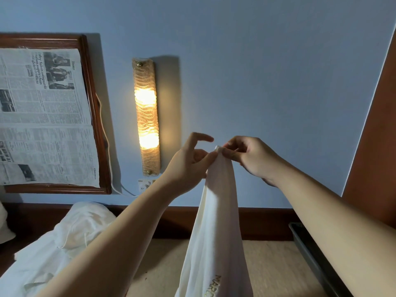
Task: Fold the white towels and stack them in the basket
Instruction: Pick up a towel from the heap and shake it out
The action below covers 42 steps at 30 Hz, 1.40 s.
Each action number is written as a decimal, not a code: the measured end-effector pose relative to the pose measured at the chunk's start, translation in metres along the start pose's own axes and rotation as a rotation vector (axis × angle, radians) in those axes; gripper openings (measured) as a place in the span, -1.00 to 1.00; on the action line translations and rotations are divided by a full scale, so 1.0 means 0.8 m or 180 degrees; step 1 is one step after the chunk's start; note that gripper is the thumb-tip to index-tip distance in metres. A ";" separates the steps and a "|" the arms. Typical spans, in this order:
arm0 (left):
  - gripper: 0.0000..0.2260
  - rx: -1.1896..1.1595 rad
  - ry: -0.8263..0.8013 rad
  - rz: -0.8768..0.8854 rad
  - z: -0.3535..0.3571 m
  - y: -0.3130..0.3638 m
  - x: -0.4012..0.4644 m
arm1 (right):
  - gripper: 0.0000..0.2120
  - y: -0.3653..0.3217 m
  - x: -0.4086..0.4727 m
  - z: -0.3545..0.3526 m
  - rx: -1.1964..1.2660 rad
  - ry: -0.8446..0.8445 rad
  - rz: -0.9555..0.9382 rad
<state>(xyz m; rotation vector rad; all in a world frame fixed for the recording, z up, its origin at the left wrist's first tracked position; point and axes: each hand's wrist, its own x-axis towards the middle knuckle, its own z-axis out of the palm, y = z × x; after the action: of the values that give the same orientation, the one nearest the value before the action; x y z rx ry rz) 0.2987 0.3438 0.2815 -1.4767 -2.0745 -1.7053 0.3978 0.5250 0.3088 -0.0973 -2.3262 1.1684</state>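
White towel: hangs lengthwise, top corners pinched together between left hand and right hand, fold barely begun. Unfolded towels: heaped lower left. Basket: right edge; contents not visible.

Head-worn view, toward the wall

Both hands raised, meeting at top corner of a white towel that hangs down. Left hand pinches corner with thumb, index finger lifted. Right hand pinches same corner. Towel pile near left; dark basket right; lit lamp on far wall.
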 end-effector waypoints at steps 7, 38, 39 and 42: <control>-0.73 0.0898 0.0038 0.0518 0.004 0.014 -0.003 | -0.88 0.002 0.000 -0.004 0.0160 -0.0014 -0.0072; -0.82 0.3132 -0.0946 0.1585 -0.010 0.067 0.052 | -0.86 0.031 -0.041 0.029 0.1023 0.1365 0.0290; -0.82 0.3144 -0.0914 0.1468 -0.012 0.070 0.055 | -0.88 0.032 -0.050 0.035 0.0883 0.1544 0.0065; -0.83 0.3209 -0.0921 0.1191 -0.016 0.074 0.062 | -0.90 0.035 -0.075 0.060 -0.0136 0.1658 -0.0758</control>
<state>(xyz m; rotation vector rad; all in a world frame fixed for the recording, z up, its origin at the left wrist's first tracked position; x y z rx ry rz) 0.3076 0.3592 0.3577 -1.5824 -2.0494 -0.2037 0.4213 0.4900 0.2380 -0.1197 -1.8443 0.8522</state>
